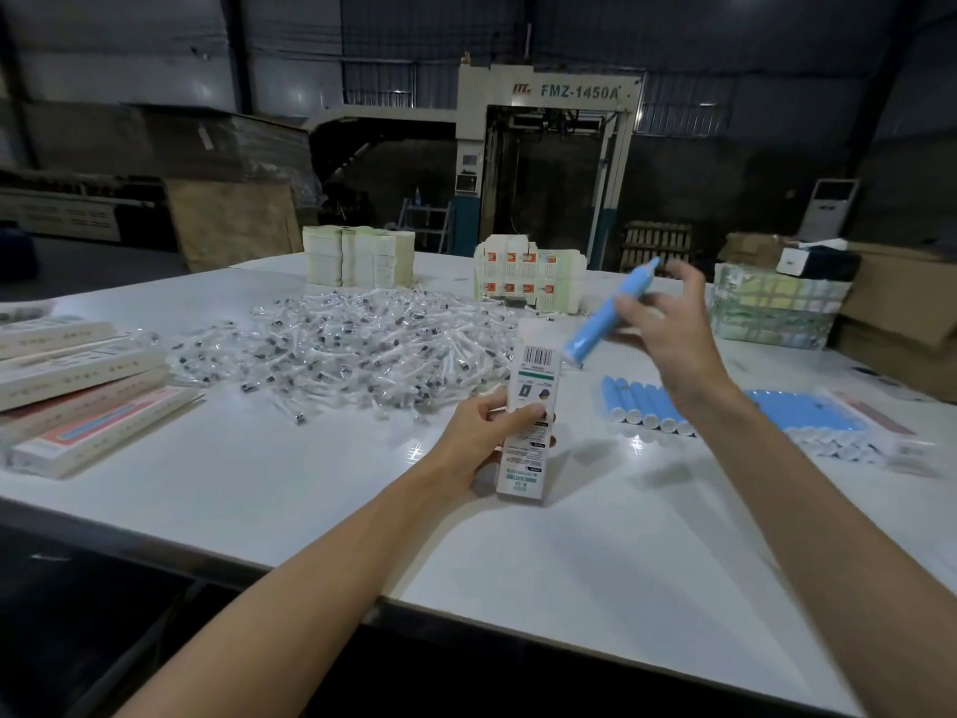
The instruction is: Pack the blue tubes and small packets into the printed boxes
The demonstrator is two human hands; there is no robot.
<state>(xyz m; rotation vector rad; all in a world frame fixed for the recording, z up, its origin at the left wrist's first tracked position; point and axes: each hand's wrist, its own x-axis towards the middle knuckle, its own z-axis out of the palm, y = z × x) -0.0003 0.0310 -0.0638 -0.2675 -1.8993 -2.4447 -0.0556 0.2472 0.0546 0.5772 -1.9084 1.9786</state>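
My left hand (479,432) grips a long white printed box (533,401) held upright over the white table (259,484), its far end raised. My right hand (668,329) holds a blue tube (606,316) slanted in the air, its flat lower end just to the right of the box's top end. A row of blue tubes (644,401) lies on the table under my right wrist, and more blue tubes (818,419) lie further right. A large heap of small clear packets (352,344) covers the table's middle.
Filled printed boxes (77,391) lie stacked at the left. Stacks of flat cartons (357,256) and red-printed cartons (528,274) stand at the back. A wrapped bundle (771,308) and cardboard boxes (901,313) sit at the right. The table's front edge is near me.
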